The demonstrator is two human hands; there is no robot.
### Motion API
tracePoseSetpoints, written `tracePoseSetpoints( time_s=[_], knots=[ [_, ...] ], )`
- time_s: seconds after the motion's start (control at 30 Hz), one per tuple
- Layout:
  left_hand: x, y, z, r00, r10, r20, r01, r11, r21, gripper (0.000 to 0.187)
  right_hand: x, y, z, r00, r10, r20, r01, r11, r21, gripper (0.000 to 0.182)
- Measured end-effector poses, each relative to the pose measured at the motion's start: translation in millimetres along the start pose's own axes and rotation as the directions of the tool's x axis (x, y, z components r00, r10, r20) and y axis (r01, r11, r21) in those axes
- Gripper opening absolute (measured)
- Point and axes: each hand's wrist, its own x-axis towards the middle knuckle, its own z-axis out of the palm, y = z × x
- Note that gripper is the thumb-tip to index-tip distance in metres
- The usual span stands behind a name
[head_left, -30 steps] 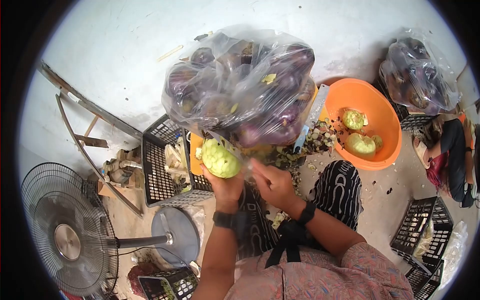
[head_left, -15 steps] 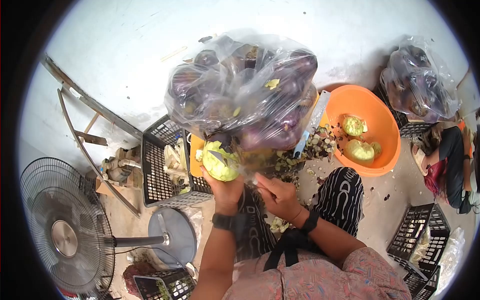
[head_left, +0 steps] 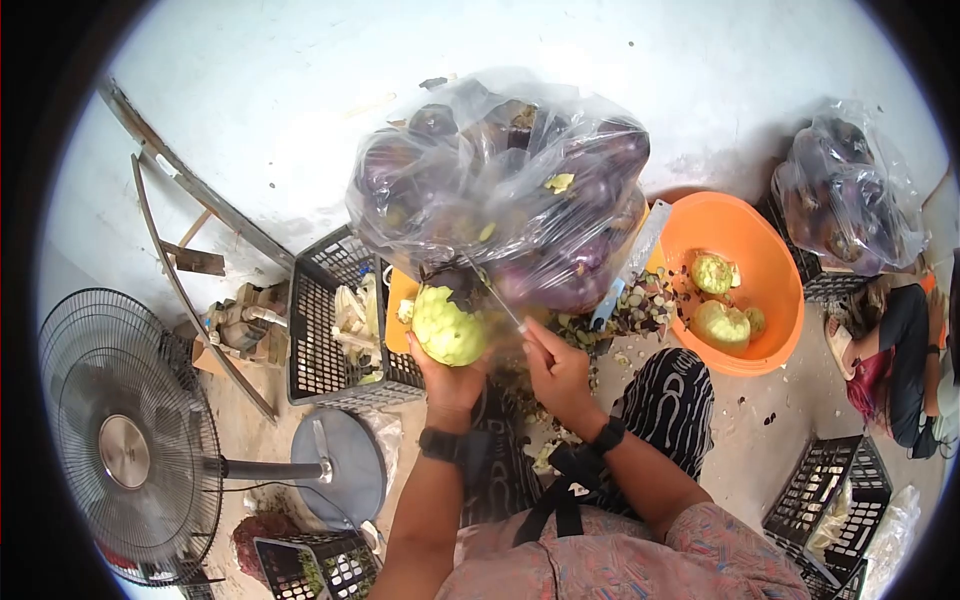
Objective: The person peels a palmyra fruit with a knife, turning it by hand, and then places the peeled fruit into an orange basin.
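Note:
My left hand [head_left: 450, 391] cups a round, mostly peeled eggplant [head_left: 448, 330] from below; its flesh is pale green, with dark skin left at the top. A thin-bladed knife [head_left: 497, 300] is gripped in my right hand [head_left: 560, 375], its blade pointing up and left, just right of the eggplant. Right behind is a big clear plastic bag [head_left: 470, 190] full of purple eggplants. A cleaver [head_left: 640, 245] with a pale blue handle lies beside the bag. Dark and pale peelings [head_left: 650, 305] are heaped to the right of my hands.
An orange basin [head_left: 775, 300] on the right holds a few peeled eggplants [head_left: 720, 325]. At left are a black crate [head_left: 305, 345] and a standing fan [head_left: 125, 450]. Another bag of eggplants [head_left: 840, 190] sits back right, near another person's leg [head_left: 905, 350]. A crate [head_left: 830, 490] stands front right.
The knife has swung from across the eggplant's front to up and right of it. My right hand has risen slightly, and more bare flesh faces me. The whole view has shifted a little.

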Motion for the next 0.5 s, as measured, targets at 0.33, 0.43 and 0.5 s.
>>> tracePoseSetpoints(
  time_s=[0.33, 0.43, 0.5],
  knots=[
    [0, 0, 2, 0.992, 0.033, -0.122, -0.024, 0.997, 0.078, 0.073, -15, 6, -17, 0.950, -0.296, 0.100, 0.313, 0.901, -0.300, 0.030],
    [5, 1, -1, 1.000, 0.005, -0.018, -0.004, 0.998, 0.064, 0.072, -12, 2, -33, 0.989, -0.127, 0.074, 0.142, 0.954, -0.265, 0.025],
    [2, 3, 0, 0.999, -0.008, 0.039, 0.007, 0.999, 0.039, 0.072, -11, -7, -42, 0.978, -0.206, 0.009, 0.205, 0.963, -0.176, 0.023]
  ],
)
